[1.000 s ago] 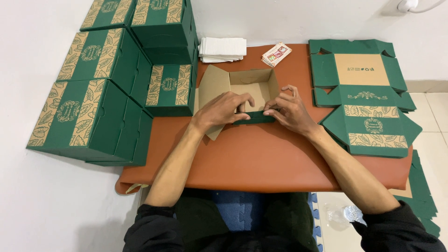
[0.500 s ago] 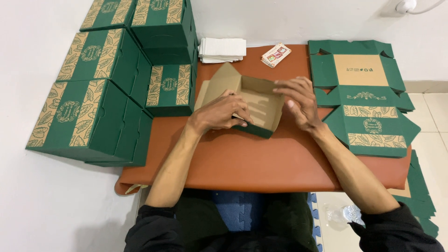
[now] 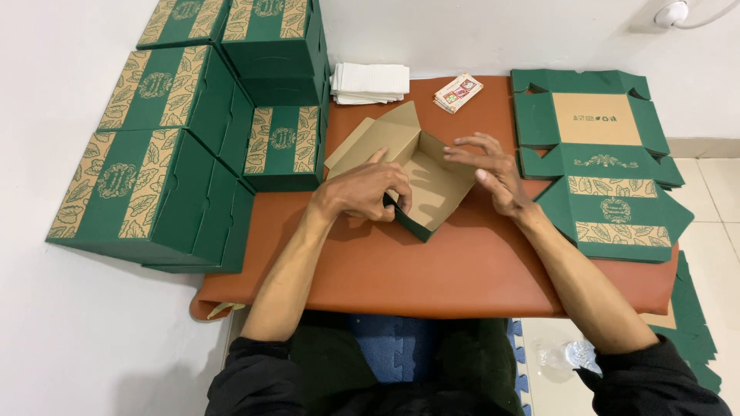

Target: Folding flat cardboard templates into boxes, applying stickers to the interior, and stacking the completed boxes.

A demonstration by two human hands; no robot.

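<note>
While the half-folded box (image 3: pixel 416 181) sits mid-table, the left hand (image 3: pixel 362 192) keeps a closed grip on its near green wall, and the right hand (image 3: pixel 493 173) hovers open just at 3 o'clock of it, holding nothing. Being thin card, it looks light, stiff along the creases but easily dented, so the walls and corners seem the best places to hold. Finished boxes (image 3: pixel 285 146) crowd 9 o'clock, flat blanks (image 3: pixel 609 192) lie at 3, napkins (image 3: pixel 370 81) and a small packet (image 3: pixel 459 92) at 12 on the table (image 3: pixel 462 270).
</note>
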